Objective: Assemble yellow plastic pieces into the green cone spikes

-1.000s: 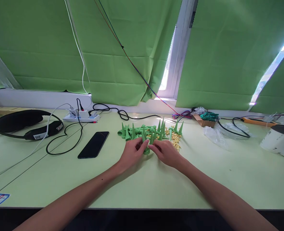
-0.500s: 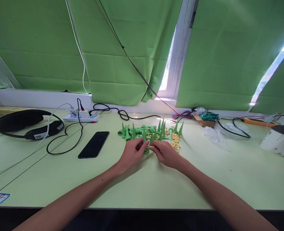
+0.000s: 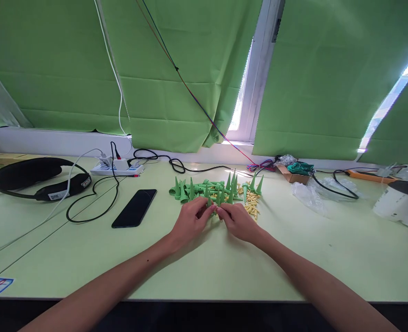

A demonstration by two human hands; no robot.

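Note:
My left hand (image 3: 194, 216) is closed at the front edge of a pile of green pieces (image 3: 200, 188), its thumb and fingers pinched near a green cone. My right hand (image 3: 236, 220) meets it at the fingertips, also pinched. What either hand grips is too small and covered to make out. Several pointed green cones (image 3: 230, 196) stand upright just behind the fingers, while other green pieces lie flat. Small yellow pieces (image 3: 252, 205) are heaped right beside my right hand.
A black phone (image 3: 134, 208) lies left of my hands. Farther left are a black headband device (image 3: 63, 186), cables and a power strip (image 3: 117, 169). Plastic bags (image 3: 307, 193), a small cardboard box (image 3: 293, 176) and a white container (image 3: 399, 200) are on the right.
The fingertips of both hands have come closer together. The green piece that showed under my left fingers is now hidden.

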